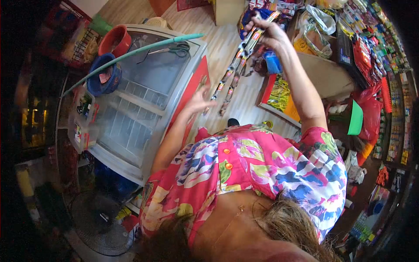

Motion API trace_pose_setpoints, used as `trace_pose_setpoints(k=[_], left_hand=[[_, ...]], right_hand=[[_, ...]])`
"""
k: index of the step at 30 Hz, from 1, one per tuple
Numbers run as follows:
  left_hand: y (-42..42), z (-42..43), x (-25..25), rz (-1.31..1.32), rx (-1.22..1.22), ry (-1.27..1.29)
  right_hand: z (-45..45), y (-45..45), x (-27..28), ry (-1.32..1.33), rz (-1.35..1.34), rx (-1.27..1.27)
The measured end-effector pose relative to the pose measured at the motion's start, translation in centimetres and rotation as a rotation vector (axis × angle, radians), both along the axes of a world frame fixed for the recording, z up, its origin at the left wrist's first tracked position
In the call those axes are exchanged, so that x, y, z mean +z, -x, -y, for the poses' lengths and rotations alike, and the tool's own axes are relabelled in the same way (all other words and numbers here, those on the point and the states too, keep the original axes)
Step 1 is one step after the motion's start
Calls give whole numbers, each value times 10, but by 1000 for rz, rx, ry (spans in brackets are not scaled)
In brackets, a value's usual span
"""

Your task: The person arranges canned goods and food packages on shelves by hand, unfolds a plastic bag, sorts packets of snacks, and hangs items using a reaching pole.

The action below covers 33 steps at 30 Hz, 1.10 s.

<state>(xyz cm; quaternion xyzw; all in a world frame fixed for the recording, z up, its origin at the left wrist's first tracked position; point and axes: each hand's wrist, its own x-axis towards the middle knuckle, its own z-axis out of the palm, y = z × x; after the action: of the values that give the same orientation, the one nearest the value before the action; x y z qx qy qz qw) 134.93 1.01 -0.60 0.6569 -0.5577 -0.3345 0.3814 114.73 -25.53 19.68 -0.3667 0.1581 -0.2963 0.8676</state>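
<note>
Long strips of joined sachets, dark with red and white print, hang down from my right hand. That hand is raised at the top of the view, its fingers closed around the strips' upper end. Lower and to the left, my left hand has its fingers apart beside the strips' lower ends; I cannot tell whether it touches them. A chest freezer with a glass top stands to the left of this hand. Dark-handled scissors lie on the glass.
A red bowl and a blue basin are at the freezer's far side. A pale green pole crosses above it. Shelves of packed goods line the right. A plastic bag sits upper right; a fan stands lower left.
</note>
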Motion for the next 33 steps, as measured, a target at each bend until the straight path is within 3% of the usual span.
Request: trace_pose_setpoints(k=[2, 4, 6, 7, 8, 14, 17, 20, 21, 23, 26, 27, 28, 30, 31, 32, 33], left_hand=[[13, 24, 49, 17, 123, 149], [38, 35, 104, -1, 180, 314], [56, 56, 123, -425, 12, 470], [63, 59, 131, -543, 10, 397], [66, 57, 134, -665, 16, 316], [65, 25, 93, -769, -106, -122], [53, -5, 85, -609, -124, -22], [49, -30, 71, -821, -107, -157], [50, -38, 72, -802, -116, -130], [50, -61, 71, -747, -105, -75], [47, -84, 86, -657, -49, -109], [48, -89, 76, -609, -33, -105], [49, -95, 72, -608, -18, -146], [54, -108, 76, -350, 10, -210], [58, -113, 71, -448, 50, -307], [56, -105, 60, -595, 24, -154], [61, -109, 61, -651, 59, -195]], right_hand=[[-29, -13, -5, -14, 31, 207], [-61, -30, -13, -24, -48, 140], [-77, -43, -22, -52, -29, 311], [-78, -54, -29, -45, -98, 232], [-81, -58, -30, -74, -173, 245], [-93, -50, -54, -45, -335, 224], [-90, -55, -76, -95, -298, 331], [-107, -57, -87, -45, -322, 386], [-105, -58, -96, 54, -363, 416], [-128, -34, -58, 473, -540, 592], [-100, -41, -41, 1189, -1125, 811], [-112, -51, -7, 1363, -1364, 845], [-108, -65, -4, 1564, -1262, 730], [-96, -101, 5, 1923, -1012, 478], [-104, -118, 14, 1985, -764, 282], [-104, -141, 16, 2007, -535, 88], [-112, -163, 16, 2043, -493, 16]])
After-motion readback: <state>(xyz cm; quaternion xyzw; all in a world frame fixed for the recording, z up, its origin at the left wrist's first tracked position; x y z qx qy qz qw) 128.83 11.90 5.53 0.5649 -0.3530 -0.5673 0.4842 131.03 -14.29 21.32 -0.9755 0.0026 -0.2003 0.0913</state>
